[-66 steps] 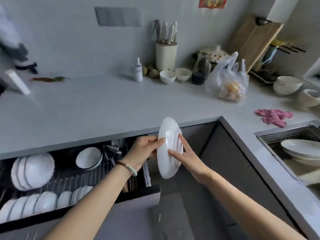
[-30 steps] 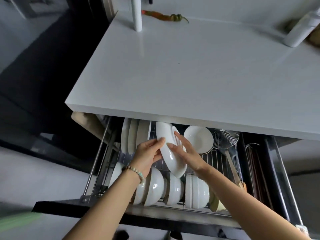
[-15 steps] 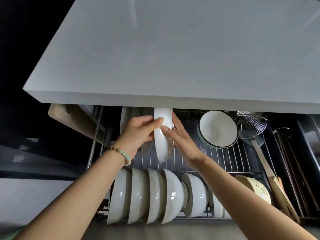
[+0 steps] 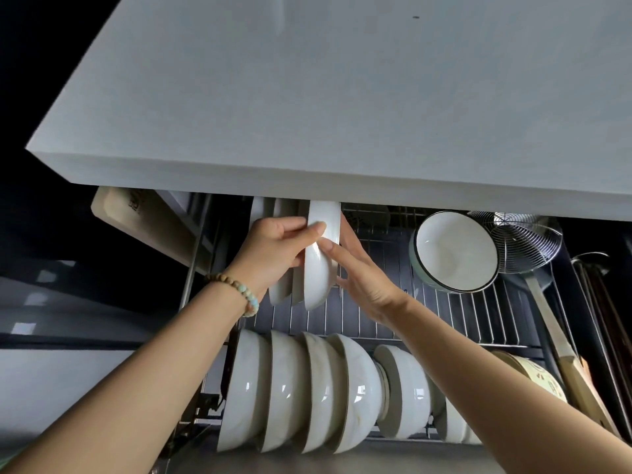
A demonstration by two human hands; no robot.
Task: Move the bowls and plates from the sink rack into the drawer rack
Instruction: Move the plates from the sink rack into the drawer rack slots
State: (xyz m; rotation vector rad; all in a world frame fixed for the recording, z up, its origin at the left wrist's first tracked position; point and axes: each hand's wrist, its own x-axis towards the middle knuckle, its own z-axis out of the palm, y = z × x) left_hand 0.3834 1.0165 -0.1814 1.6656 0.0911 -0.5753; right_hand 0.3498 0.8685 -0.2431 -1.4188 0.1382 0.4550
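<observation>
Head camera, looking down past the overhanging pale grey countertop [image 4: 342, 97]: a person is standing a white ceramic plate [image 4: 321, 265] on edge at the back left corner of the wire drawer rack [image 4: 444, 316]. The left hand [image 4: 273, 254], with a beaded bracelet [image 4: 239, 289] on its wrist, is gripping the plate's near rim, its thumb lying over the edge. The right hand [image 4: 359, 275] is pinching the same rim from the other side, with the thumb on the edge and the fingers mostly hidden behind the plate's right face. The plate's top is disappearing under the countertop's front edge, and whether its lower rim is resting on the wires is hard to tell.

Just to its left, other upright white plates [image 4: 280, 292] are showing only their lower edges below the left hand. A row of white ceramic bowls [image 4: 307, 388] is standing on edge along the rack's front edge, the right arm crossing over the rightmost ones. Toward the back right, a white bowl with a dark rim [image 4: 455, 251] is leaning open toward the camera beside a round wire skimmer [image 4: 523, 241], which is partly cut off by the countertop. A yellowish patterned dish [image 4: 533, 378] is peeking out at the front right corner.
</observation>
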